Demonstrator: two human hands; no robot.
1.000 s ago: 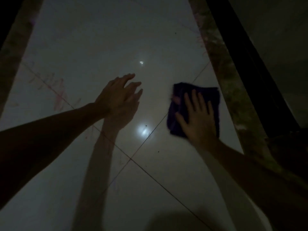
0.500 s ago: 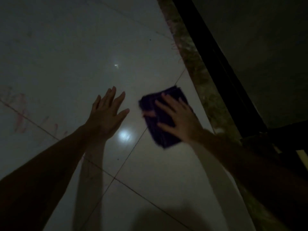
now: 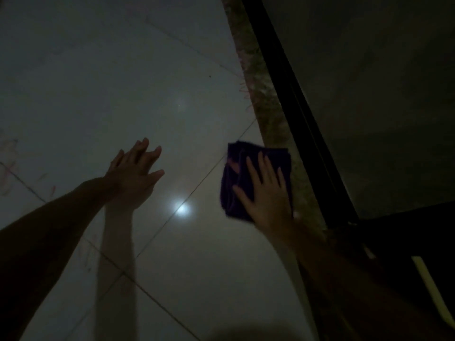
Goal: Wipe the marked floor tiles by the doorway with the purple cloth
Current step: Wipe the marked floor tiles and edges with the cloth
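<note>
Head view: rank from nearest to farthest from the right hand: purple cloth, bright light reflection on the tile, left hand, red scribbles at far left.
From the right hand:
1. Purple cloth, directly under its flat fingers.
2. Bright light reflection, on the tile just to its left.
3. Left hand, further left, fingers straight.
4. Red scribbles, at the far left edge.

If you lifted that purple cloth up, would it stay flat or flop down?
Probably flop: the folded purple cloth shows soft creases and layered edges. It likely slides easily, since the flat right hand presses it on the glossy tiled floor. It looks light.
</note>
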